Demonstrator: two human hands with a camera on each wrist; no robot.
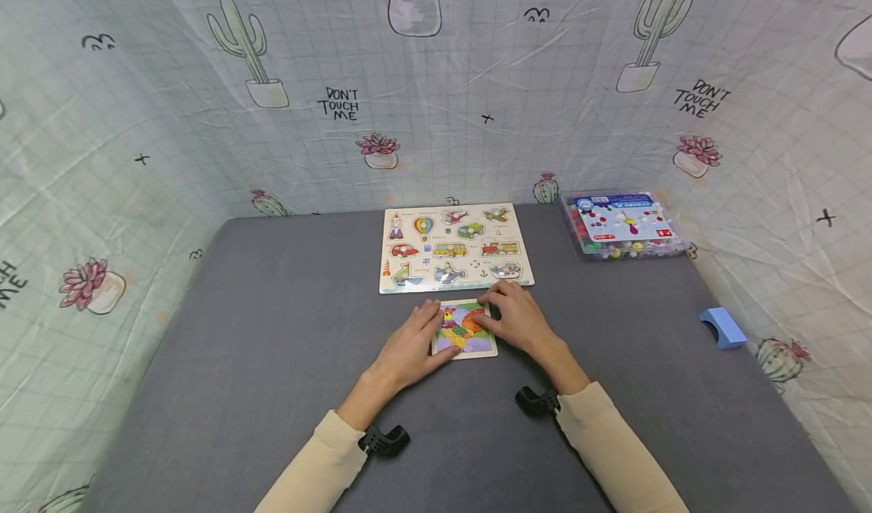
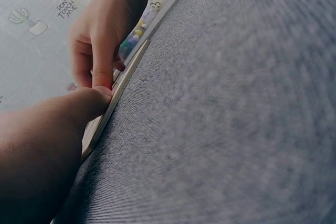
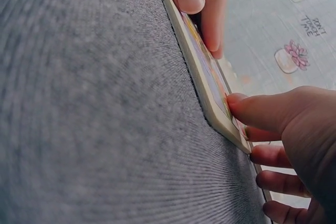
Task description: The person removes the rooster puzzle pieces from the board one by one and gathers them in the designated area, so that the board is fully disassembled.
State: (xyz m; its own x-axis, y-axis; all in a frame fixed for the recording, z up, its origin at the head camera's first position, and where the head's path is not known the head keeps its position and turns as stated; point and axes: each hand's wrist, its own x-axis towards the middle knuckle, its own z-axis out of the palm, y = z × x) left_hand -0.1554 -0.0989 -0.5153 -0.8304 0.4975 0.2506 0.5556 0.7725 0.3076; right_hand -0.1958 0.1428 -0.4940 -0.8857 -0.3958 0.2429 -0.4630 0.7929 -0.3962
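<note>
A small square wooden jigsaw puzzle (image 1: 465, 340) with a colourful rooster picture lies on the grey table. My left hand (image 1: 407, 344) rests along its left side, fingers extended toward the upper left corner and thumb over the bottom edge. From the other side, my right hand (image 1: 521, 318) touches the puzzle with its thumb on the picture, while the index finger bends to the upper right corner. In the right wrist view the right thumb (image 3: 262, 109) presses on the picture near the pale border; the other fingers spread beyond the edge.
Just behind the puzzle lies a wooden vehicle peg board (image 1: 456, 248). A clear plastic box (image 1: 623, 225) of coloured balls stands at the back right, and a blue arch block (image 1: 724, 328) near the right edge. Patterned cloth (image 1: 436, 119) rises behind the table (image 1: 286, 331).
</note>
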